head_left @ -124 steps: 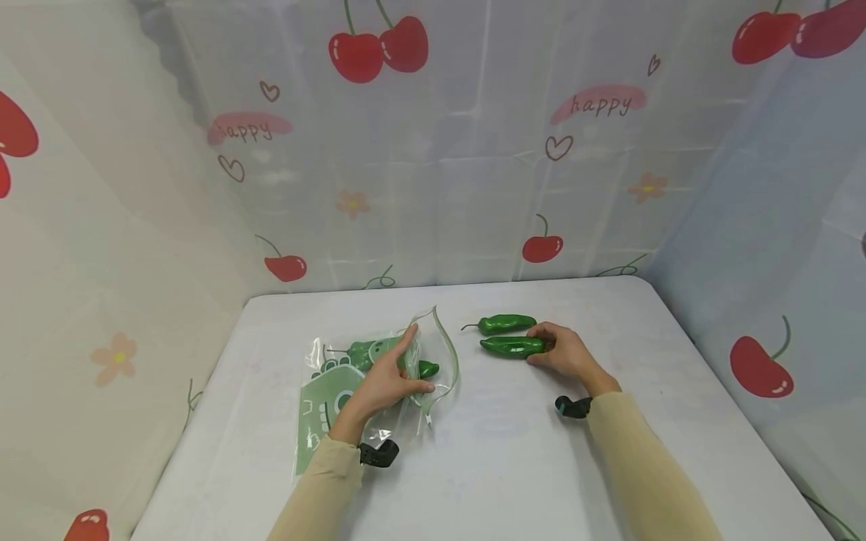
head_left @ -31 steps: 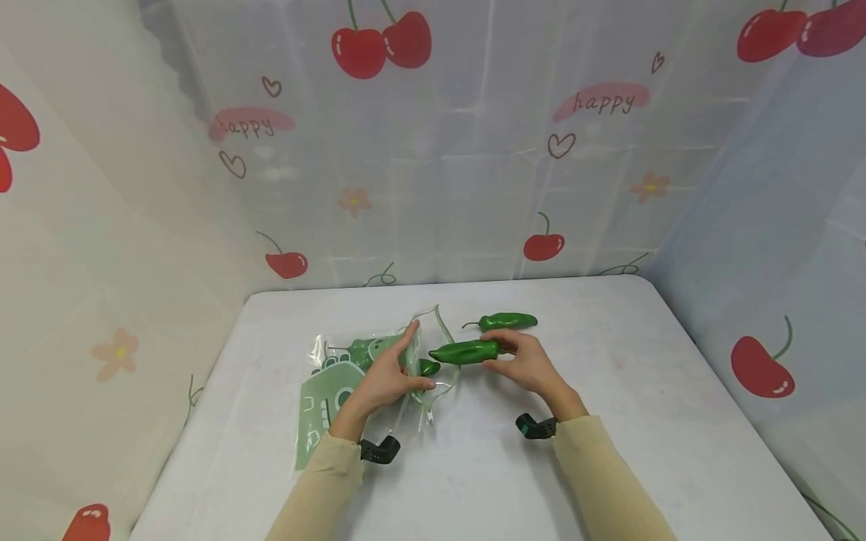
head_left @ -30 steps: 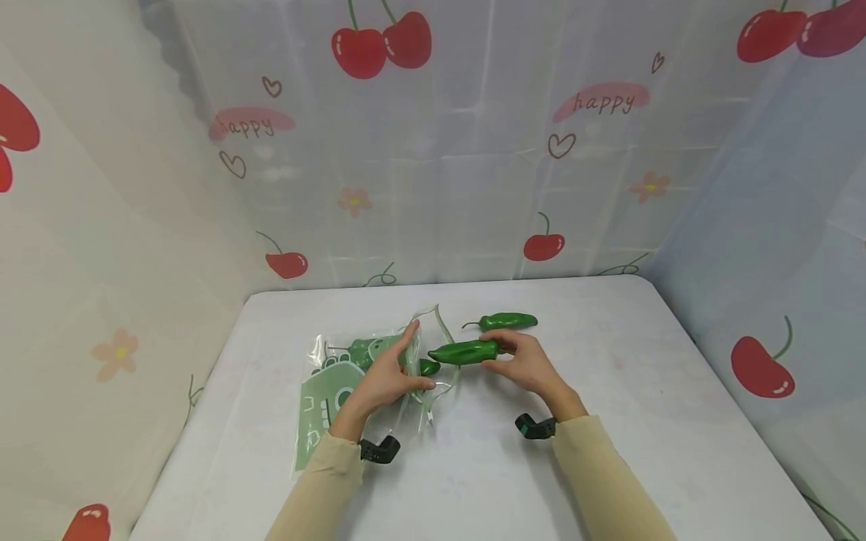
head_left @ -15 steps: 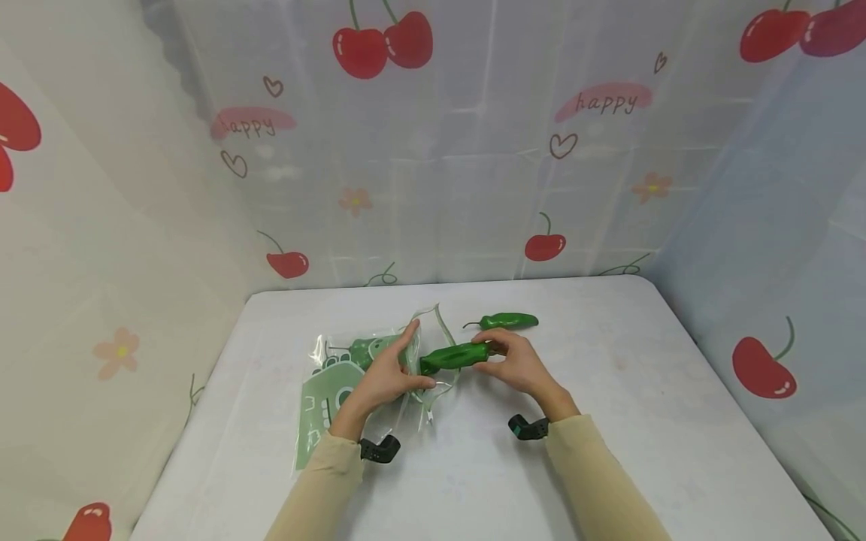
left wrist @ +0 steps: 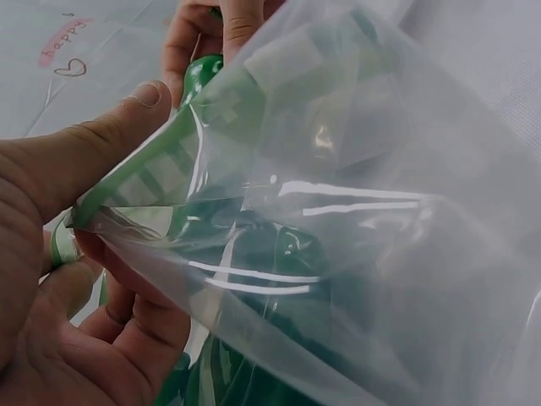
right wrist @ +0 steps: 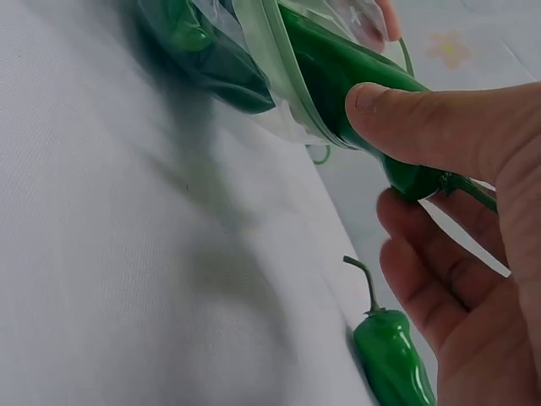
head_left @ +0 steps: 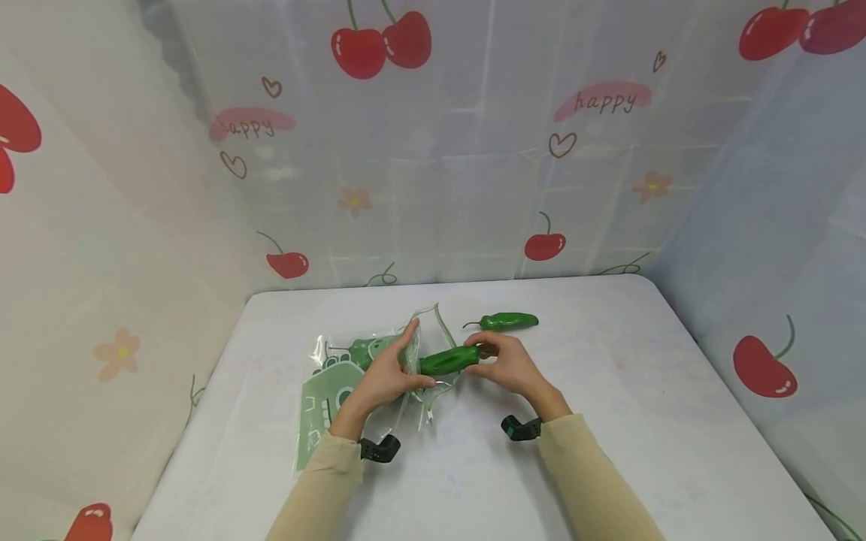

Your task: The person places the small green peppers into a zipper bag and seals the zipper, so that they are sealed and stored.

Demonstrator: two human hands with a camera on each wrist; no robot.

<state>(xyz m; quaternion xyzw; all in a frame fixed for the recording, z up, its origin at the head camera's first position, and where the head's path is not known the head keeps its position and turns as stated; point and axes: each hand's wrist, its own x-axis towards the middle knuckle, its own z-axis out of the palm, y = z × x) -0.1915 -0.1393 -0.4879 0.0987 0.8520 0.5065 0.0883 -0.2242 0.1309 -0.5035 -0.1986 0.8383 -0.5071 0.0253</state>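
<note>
A clear zip bag (head_left: pixel 325 413) with a green cartoon print lies on its side, its light-green mouth facing right. My left hand (head_left: pixel 382 385) holds the bag by its mouth, thumb and index finger spread apart. Inside, a green pepper (head_left: pixel 361 353) shows through the plastic. Between thumb and fingers, my right hand (head_left: pixel 510 368) grips another green pepper (head_left: pixel 448 361) near its stem end. That pepper's front part is inside the bag mouth, as the right wrist view shows. In the left wrist view the plastic (left wrist: pixel 380 211) blurs what lies behind it.
A third green pepper (head_left: pixel 509 321) lies behind the right hand, its stem pointing left. All of this is on a white table (head_left: pixel 473 481). Printed curtains (head_left: pixel 446 173) with cherries and hearts rise along the table's back and sides.
My right hand has picked up the front pepper and carried it left, its tip passing into the bag mouth. The left hand and the bag have stayed nearly still.
</note>
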